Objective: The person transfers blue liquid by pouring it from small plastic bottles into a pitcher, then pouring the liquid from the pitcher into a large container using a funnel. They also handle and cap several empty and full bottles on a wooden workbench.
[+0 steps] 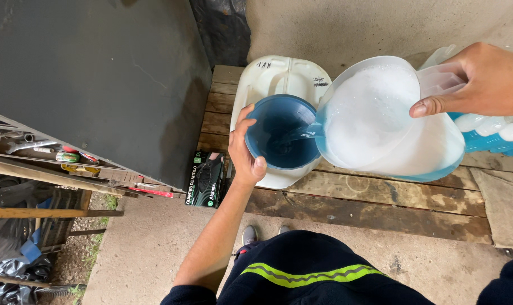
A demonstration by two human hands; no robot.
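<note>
Centre frame: a blue funnel (283,133) is gripped by the left hand (244,152) over a white jug (279,76). Foamy blue liquid is being poured from a pitcher (381,118), gripped by the right hand (477,79); steady tilting seems needed.

The funnel (282,133) in my left hand (244,152) is deep blue. The jug (381,121) in my right hand (482,79), upper right of the frame, is translucent white, with white foam on top and pale blue liquid showing at its lower edge. The can (279,76) under the funnel is off-white with dark scribbles. The bench (369,206) is weathered brown planks. Left of centre lies a black box (205,178) with green and white print. My dark navy clothing (313,271) carries a yellow-green stripe with grey edging.
</note>
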